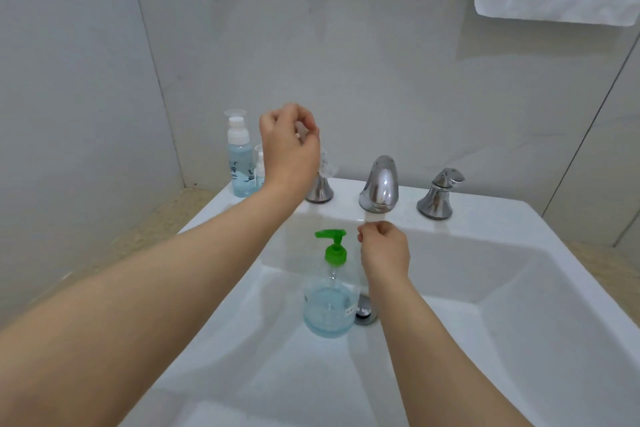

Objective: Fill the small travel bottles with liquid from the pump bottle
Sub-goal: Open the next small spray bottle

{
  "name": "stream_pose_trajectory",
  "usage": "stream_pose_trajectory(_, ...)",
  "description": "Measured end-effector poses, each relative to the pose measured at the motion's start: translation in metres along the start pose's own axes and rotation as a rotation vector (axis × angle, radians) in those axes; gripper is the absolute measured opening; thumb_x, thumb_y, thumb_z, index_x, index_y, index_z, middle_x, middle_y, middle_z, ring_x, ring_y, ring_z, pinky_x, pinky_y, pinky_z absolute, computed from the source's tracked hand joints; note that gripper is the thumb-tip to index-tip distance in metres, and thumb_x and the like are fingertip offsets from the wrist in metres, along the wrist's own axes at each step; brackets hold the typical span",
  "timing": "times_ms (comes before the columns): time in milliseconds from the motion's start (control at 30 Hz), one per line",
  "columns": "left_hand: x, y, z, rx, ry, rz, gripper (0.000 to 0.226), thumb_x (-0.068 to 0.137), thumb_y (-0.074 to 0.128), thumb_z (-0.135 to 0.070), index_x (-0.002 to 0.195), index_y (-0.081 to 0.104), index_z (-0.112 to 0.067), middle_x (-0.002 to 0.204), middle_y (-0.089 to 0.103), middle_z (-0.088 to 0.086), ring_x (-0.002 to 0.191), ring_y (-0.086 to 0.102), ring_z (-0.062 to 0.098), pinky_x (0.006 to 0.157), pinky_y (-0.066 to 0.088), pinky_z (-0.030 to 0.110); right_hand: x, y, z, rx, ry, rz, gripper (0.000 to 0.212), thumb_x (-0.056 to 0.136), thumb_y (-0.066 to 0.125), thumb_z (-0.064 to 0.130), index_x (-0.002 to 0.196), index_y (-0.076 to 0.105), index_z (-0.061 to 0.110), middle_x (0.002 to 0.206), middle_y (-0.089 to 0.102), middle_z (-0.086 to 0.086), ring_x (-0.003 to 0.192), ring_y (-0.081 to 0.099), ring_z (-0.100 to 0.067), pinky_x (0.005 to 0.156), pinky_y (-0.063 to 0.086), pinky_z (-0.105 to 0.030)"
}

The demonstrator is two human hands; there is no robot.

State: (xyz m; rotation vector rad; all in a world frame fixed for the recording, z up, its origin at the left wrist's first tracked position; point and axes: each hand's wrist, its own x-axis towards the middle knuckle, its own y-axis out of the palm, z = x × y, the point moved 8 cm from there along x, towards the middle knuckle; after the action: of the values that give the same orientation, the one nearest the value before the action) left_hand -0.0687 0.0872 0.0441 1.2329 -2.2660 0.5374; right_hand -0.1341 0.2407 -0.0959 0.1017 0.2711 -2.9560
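1. Spilling is the main risk. The clear travel bottle [327, 165] in the person's left hand [291, 146] hangs high and well behind the pump bottle [329, 302]. Its mouth must sit under the green spout [329, 234] before any press, or liquid falls into the sink [502, 274].
2. Tipping is the second risk. The pump bottle stands unsupported in the basin, just left of the right hand [384, 253], and an off-centre press could topple it.
3. Left hand: fingers are curled narrowly round what appears to be the clear bottle, which is mostly hidden.
4. Right hand: fingers are curled tight; whether they pinch anything cannot be told.
5. A filled blue bottle [239, 159] stands just left of the left hand.
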Motion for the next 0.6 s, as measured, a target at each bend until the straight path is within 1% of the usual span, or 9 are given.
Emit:
stream_pose_trajectory(67, -0.002, -0.023, -0.002, -0.097, -0.027, -0.02, 0.035, 0.085, 0.051, -0.003, 0.074, 0.044, -0.036, 0.1, 0.044, 0.0, 0.084, 0.056, 0.019, 0.073, 0.048, 0.021, -0.009, 0.0, 0.009, -0.052, -0.065, -0.005, 0.016, 0.093, 0.044, 0.018, 0.086, 0.056, 0.011, 0.085, 0.058, -0.003, 0.074, 0.049, -0.019, 0.064, 0.036, -0.027)
stream_pose_trajectory(167, -0.02, -0.043, 0.015, -0.148, -0.15, 0.09, 0.039, 0.086, 0.055, -0.002, 0.099, 0.044, -0.037, 0.096, 0.046, -0.008, 0.078, 0.055, 0.012, 0.073, 0.05, 0.025, -0.025, 0.004, 0.026, -0.099, -0.182, -0.002, 0.017, 0.092, 0.045, 0.017, 0.082, 0.058, 0.011, 0.079, 0.059, -0.002, 0.065, 0.048, -0.013, 0.056, 0.036, -0.024)
stream_pose_trajectory(267, -0.048, -0.059, 0.045, -0.187, -0.315, 0.159, 0.051, 0.081, 0.063, -0.001, 0.109, 0.043, -0.039, 0.105, 0.05, -0.001, 0.087, 0.061, 0.014, 0.08, 0.056, 0.033, -0.046, 0.023, 0.04, -0.101, -0.28, 0.116, 0.015, 0.091, 0.049, 0.019, 0.081, 0.059, 0.016, 0.073, 0.057, 0.005, 0.067, 0.052, -0.014, 0.059, 0.04, -0.024)
stream_pose_trajectory(333, -0.064, -0.064, 0.065, -0.261, -0.421, 0.153, 0.052, 0.079, 0.066, 0.0, 0.11, 0.045, -0.036, 0.112, 0.053, 0.006, 0.087, 0.064, 0.016, 0.077, 0.057, 0.033, -0.06, 0.04, 0.048, -0.293, -0.418, 0.217, 0.015, 0.091, 0.052, 0.029, 0.098, 0.061, 0.02, 0.09, 0.061, 0.006, 0.087, 0.056, -0.015, 0.073, 0.042, -0.026)
stream_pose_trajectory(400, -0.076, -0.066, 0.081, -0.402, -0.52, 0.115, 0.051, 0.077, 0.067, 0.003, 0.11, 0.048, -0.031, 0.117, 0.055, 0.012, 0.092, 0.065, 0.024, 0.076, 0.057, 0.034, -0.071, 0.059, 0.045, -0.608, -0.541, 0.317, 0.039, 0.09, 0.051, 0.043, 0.123, 0.053, 0.023, 0.11, 0.059, 0.006, 0.105, 0.055, -0.013, 0.085, 0.043, -0.029)
stream_pose_trajectory(433, -0.078, -0.066, 0.086, -0.47, -0.553, 0.1, 0.051, 0.077, 0.066, 0.004, 0.112, 0.049, -0.029, 0.117, 0.057, 0.014, 0.096, 0.064, 0.027, 0.076, 0.056, 0.034, -0.073, 0.066, 0.042, -0.675, -0.546, 0.359, 0.046, 0.089, 0.052, 0.046, 0.129, 0.049, 0.023, 0.113, 0.059, 0.005, 0.107, 0.056, -0.015, 0.088, 0.044, -0.031)
stream_pose_trajectory(467, -0.078, -0.065, 0.088, -0.518, -0.576, 0.095, 0.051, 0.077, 0.066, 0.004, 0.114, 0.049, -0.027, 0.115, 0.059, 0.013, 0.097, 0.064, 0.028, 0.077, 0.055, 0.034, -0.074, 0.071, 0.04, -0.662, -0.528, 0.387, 0.048, 0.088, 0.054, 0.045, 0.13, 0.047, 0.022, 0.108, 0.061, 0.006, 0.105, 0.058, -0.017, 0.088, 0.047, -0.032)
stream_pose_trajectory(533, -0.077, -0.06, 0.093, -0.577, -0.604, 0.134, 0.048, 0.079, 0.065, 0.001, 0.118, 0.048, -0.021, 0.108, 0.064, 0.008, 0.094, 0.064, 0.024, 0.079, 0.053, 0.031, -0.07, 0.075, 0.036, -0.475, -0.443, 0.387, 0.045, 0.086, 0.062, 0.038, 0.124, 0.047, 0.02, 0.088, 0.057, 0.013, 0.091, 0.062, -0.019, 0.083, 0.053, -0.034)
stream_pose_trajectory(600, -0.08, -0.048, 0.093, -0.54, -0.63, 0.267, 0.039, 0.082, 0.063, -0.007, 0.119, 0.051, -0.012, 0.103, 0.067, 0.004, 0.092, 0.064, 0.019, 0.083, 0.052, 0.029, -0.062, 0.072, 0.033, -0.278, -0.364, 0.324, 0.037, 0.083, 0.067, 0.03, 0.109, 0.043, 0.02, 0.082, 0.056, 0.01, 0.079, 0.063, -0.02, 0.065, 0.054, -0.023)
